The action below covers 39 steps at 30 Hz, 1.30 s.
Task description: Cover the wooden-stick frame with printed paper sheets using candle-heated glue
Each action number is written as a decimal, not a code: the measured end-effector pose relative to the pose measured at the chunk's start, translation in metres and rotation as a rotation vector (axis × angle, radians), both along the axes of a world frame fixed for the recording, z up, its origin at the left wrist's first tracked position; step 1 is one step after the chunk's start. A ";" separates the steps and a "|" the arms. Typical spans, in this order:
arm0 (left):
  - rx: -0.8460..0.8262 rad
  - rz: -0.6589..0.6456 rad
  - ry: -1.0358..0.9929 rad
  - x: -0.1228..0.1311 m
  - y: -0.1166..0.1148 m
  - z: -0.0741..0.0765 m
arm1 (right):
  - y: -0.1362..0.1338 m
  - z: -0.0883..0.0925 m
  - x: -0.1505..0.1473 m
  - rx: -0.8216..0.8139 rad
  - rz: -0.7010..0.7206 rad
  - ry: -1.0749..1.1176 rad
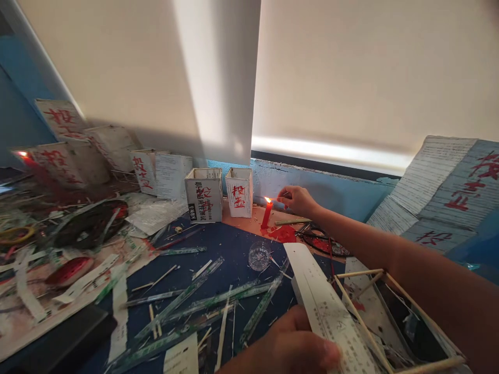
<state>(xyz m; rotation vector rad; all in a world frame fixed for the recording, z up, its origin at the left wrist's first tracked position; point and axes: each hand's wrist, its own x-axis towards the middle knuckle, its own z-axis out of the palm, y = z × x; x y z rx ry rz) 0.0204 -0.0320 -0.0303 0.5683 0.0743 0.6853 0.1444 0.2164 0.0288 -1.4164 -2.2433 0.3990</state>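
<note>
Low in the view, my left hand grips a paper-covered stick frame. A white printed strip covers its near side, and bare wooden sticks form the open part on the right. My right hand reaches out to a lit red candle. Its fingers pinch something thin, like a small stick, with the far end at the flame. The candle stands upright in a pool of red wax. Just in front of it lies a clear round dish.
Paper boxes with red writing line the wall, and larger paper panels lean at right. Plastic wrappers, sticks and scraps litter the dark blue surface. Another lit candle burns far left. A black object sits lower left.
</note>
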 end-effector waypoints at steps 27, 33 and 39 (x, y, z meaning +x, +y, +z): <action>0.040 0.014 0.034 -0.003 -0.002 -0.002 | 0.006 -0.003 0.002 -0.014 -0.026 -0.008; 0.047 0.006 0.073 0.001 -0.002 -0.014 | 0.008 -0.005 0.004 -0.029 -0.023 -0.005; 0.023 0.020 0.085 0.000 -0.002 -0.014 | 0.009 -0.008 0.005 -0.022 -0.032 -0.005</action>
